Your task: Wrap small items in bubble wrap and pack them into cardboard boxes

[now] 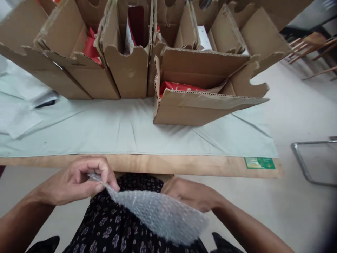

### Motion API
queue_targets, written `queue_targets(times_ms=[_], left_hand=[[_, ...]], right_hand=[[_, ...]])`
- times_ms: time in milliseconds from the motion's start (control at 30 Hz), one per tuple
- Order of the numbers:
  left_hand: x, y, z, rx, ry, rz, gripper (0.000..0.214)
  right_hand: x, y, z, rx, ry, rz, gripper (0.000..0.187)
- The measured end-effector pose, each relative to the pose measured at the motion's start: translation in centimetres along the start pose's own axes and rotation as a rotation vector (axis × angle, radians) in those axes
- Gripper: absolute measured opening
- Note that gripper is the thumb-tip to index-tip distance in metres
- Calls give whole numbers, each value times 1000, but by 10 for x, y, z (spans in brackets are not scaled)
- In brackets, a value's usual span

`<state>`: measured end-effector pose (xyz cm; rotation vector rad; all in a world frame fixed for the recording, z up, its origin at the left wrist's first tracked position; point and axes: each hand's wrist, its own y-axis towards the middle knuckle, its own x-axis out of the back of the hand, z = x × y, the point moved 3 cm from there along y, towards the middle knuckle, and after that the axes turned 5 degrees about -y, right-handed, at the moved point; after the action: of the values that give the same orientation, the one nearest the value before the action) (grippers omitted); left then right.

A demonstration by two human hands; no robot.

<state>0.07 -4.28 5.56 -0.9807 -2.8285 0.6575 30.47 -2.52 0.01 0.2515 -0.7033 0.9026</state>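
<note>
A sheet of clear bubble wrap (160, 214) lies across my lap, below the table's front edge. My left hand (79, 179) is closed, pinching the wrap's upper left corner between thumb and fingers. My right hand (191, 193) sits behind the wrap's far edge, its fingers tucked under the sheet and mostly hidden. Straight ahead on the table stands an open cardboard box (200, 105) with red packets (181, 86) inside.
Several more open cardboard boxes (126, 63) with red contents line the back of the table, which is covered by a pale cloth (118, 130). Bubble wrap pieces (18, 119) lie at the left. A metal frame (302, 161) stands at the right on the floor.
</note>
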Motion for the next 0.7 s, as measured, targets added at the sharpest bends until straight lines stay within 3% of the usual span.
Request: queue_targets(times_ms=[100,167,267,333,433,467,567,700], left_hand=[[0,5,2,27,-101,12,25],[-2,12,2,26,-104,27,23],[3,20,-1,18,22,-107,22],[10,23,-4,14,101,-238,25],[16,31,-5,25,181,-343,28],[18,36,-3,31,214,-363,28],[22,55,3,57,334,-386,25],[30,78,11,76,458,-378,22]], right_hand=[[18,-25,5,5,327,46,72],[22,-29,5,20,593,142,94],[12,-25,1,-35,761,201,108],[3,-23,-3,-170,715,129,93],[-1,-26,-9,-309,616,12,43],[3,-26,-10,-321,570,-14,34],[23,-22,-18,-339,288,-53,24],[50,2,-36,-459,25,-174,36]])
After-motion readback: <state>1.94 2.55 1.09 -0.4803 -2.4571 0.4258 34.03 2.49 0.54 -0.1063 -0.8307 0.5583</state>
